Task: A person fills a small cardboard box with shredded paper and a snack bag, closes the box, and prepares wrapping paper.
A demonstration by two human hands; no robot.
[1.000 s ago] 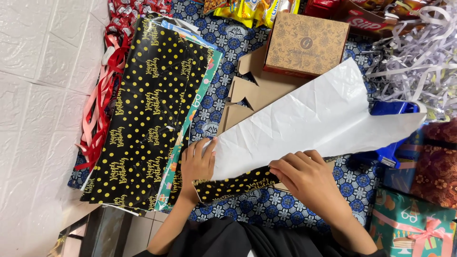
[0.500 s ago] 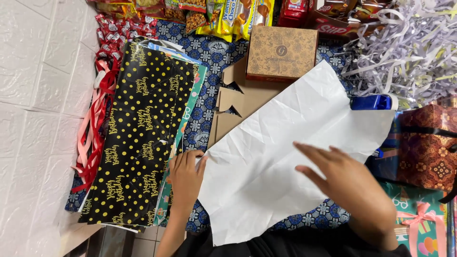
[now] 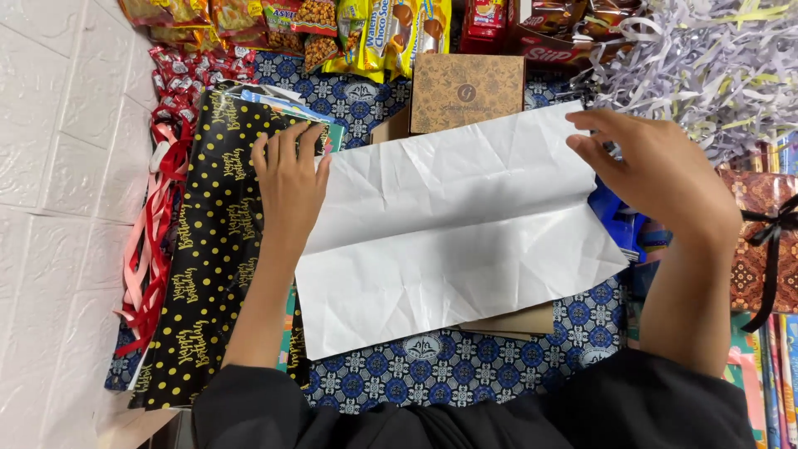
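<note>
I see a creased white sheet of paper (image 3: 453, 229) spread flat, white side up, in the middle of the blue patterned cloth (image 3: 465, 366), with a fold line running across it from left to right. My left hand (image 3: 289, 179) rests at the sheet's upper left corner, fingers extended and lying over the edge where the paper meets the black wrapping paper with gold dots (image 3: 212, 249); whether the thumb pinches the corner from below I cannot tell. My right hand (image 3: 657, 170) sits at the upper right corner, fingers loosely curved, with the fingertips (image 3: 582, 137) touching the paper's edge; no closed grip is visible. A piece of flat brown cardboard (image 3: 515, 320) shows beneath the sheet's lower edge. A brown patterned box (image 3: 467, 91) stands just beyond the sheet's top edge, touching or nearly touching it. Snack packets (image 3: 366, 33) lie along the far side of the cloth. Shredded pale paper strips (image 3: 706, 66) are heaped at the upper right. Red and pink ribbons (image 3: 154, 224) lie to the left of the black wrapping paper. A blue object (image 3: 619, 224) is partly hidden under my right hand and the sheet's right edge. A wrapped box with a dark ribbon (image 3: 761, 241) sits at the far right.
</note>
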